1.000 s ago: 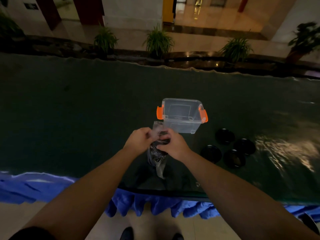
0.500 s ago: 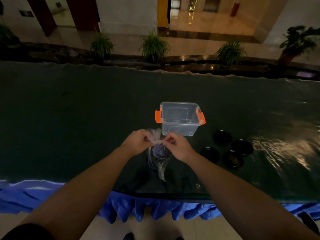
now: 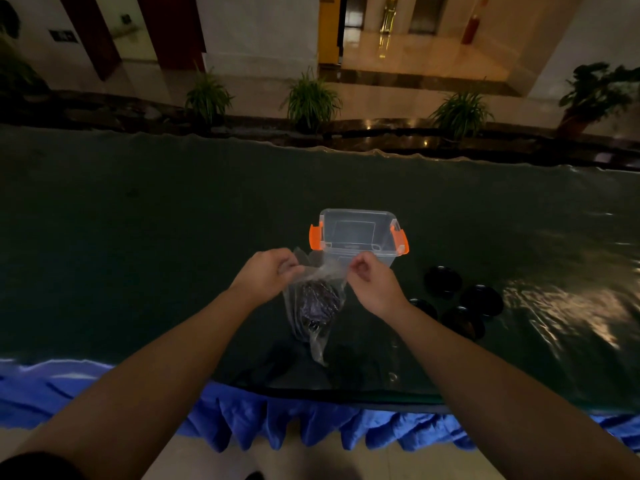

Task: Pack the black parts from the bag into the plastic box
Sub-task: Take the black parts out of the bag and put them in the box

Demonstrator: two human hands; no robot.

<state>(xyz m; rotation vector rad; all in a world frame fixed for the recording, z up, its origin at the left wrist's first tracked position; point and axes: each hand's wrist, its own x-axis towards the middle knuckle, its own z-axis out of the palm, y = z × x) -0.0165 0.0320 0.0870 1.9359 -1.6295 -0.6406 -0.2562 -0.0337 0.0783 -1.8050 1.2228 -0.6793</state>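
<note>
A clear plastic bag [image 3: 313, 327] hangs between my hands just above the table, with a dark bundle of black parts [image 3: 318, 303] inside it. My left hand [image 3: 266, 271] pinches the left side of the bag's mouth, and my right hand [image 3: 372, 282] pinches the right side, so the top is stretched wide between them. Directly behind the bag stands a clear plastic box [image 3: 358, 233] with orange latches, its top open and nothing visible inside.
Several black round discs [image 3: 464, 303] lie on the table to the right of my right forearm. The table [image 3: 138, 254] has a dark glossy top with a blue pleated skirt [image 3: 294, 427] along its near edge. Potted plants stand beyond the far edge.
My hands have moved apart, pulling the bag's mouth from bunched together to stretched open. The bag now hangs lower and fuller in view.
</note>
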